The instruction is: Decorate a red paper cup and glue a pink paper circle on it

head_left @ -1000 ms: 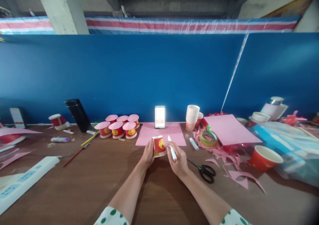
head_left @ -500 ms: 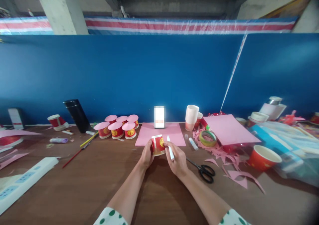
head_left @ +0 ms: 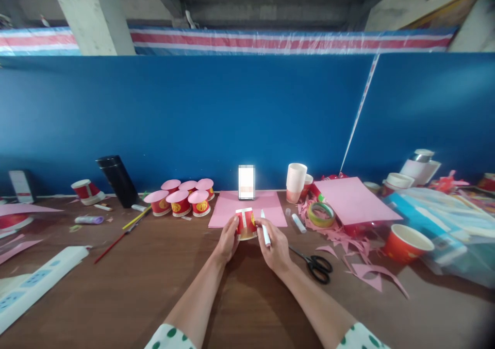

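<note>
My left hand (head_left: 228, 238) is closed around the left side of a red paper cup (head_left: 244, 222), which is upside down with its wide rim lowest. A pale vertical strip and part of a yellow emblem show on the cup's wall. Between the fingers of my right hand (head_left: 275, 246) is a white pen-shaped tube (head_left: 266, 235), its narrow end pointing up. The right fingertips also touch the cup's right side. Just behind the cup lies a pink paper sheet (head_left: 224, 210). Black-handled scissors (head_left: 317, 268) rest to the right of my right hand.
Several red cups topped with pink discs (head_left: 179, 203) stand left of the sheet. A phone (head_left: 246, 182) stands at the back. On the right are stacked white cups (head_left: 296, 181), green tape (head_left: 321, 214), paper scraps (head_left: 367, 274) and an orange cup (head_left: 408, 243); a power strip (head_left: 42, 282) is on the left.
The cup has turned a little in my hands: its pale strip now faces more to the front and less of the yellow emblem shows. The view has shifted slightly.
</note>
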Demonstrator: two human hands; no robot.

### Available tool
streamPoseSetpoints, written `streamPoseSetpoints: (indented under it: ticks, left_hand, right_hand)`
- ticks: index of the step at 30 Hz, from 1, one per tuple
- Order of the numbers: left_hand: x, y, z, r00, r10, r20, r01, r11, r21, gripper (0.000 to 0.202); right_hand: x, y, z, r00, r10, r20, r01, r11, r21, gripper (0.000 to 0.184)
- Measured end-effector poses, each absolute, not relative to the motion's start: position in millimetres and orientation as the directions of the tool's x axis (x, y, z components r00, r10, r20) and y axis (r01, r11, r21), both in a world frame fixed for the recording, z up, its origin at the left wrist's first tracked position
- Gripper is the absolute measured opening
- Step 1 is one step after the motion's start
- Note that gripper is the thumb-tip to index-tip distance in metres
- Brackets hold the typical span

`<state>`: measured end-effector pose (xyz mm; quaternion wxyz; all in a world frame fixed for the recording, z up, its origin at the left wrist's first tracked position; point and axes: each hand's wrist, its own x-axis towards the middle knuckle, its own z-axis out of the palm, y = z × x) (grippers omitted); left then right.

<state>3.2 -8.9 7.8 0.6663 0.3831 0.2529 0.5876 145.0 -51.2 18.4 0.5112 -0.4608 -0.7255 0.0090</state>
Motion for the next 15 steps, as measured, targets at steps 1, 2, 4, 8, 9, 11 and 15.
streamPoseSetpoints:
  ticks: [1,2,4,8,9,11,15]
  left_hand:
    - [3.4,-9.6,8.4,0.186,0.974,0.127,-0.589,0.007,0.808,0.035]
    - [3.5,-10.0,8.7,0.192,0.971,0.140,-0.586,-0.001,0.810,0.035]
    - [3.9,-10.0,8.3,0.197,0.969,0.150,-0.583,-0.008,0.813,0.035]
    - [4.3,-7.2,4.9,0.193,0.972,0.138,-0.596,0.004,0.803,0.036]
    - [4.3,-6.3,3.8,0.190,0.973,0.131,-0.602,0.010,0.798,0.036]
    - [4.3,-4.8,2.2,0.186,0.976,0.114,-0.615,0.025,0.788,0.035]
    - [4.2,-4.3,2.0,0.192,0.976,0.100,-0.618,0.041,0.785,0.036]
  right_hand:
    - [145.1,-51.1,18.4,-0.052,0.679,0.732,0.659,0.575,-0.486,0.027]
    - [145.3,-50.9,18.5,-0.051,0.678,0.733,0.659,0.575,-0.485,0.027]
    - [145.6,-50.6,18.8,-0.053,0.674,0.737,0.662,0.576,-0.480,0.027]
    - [146.0,-50.3,19.7,-0.072,0.687,0.723,0.646,0.585,-0.490,0.027]
    - [146.1,-50.3,19.8,-0.074,0.693,0.717,0.642,0.583,-0.497,0.027]
    - [146.3,-50.0,19.4,-0.071,0.703,0.707,0.642,0.575,-0.507,0.027]
    - [147.1,-48.4,17.4,-0.063,0.704,0.707,0.640,0.572,-0.512,0.027]
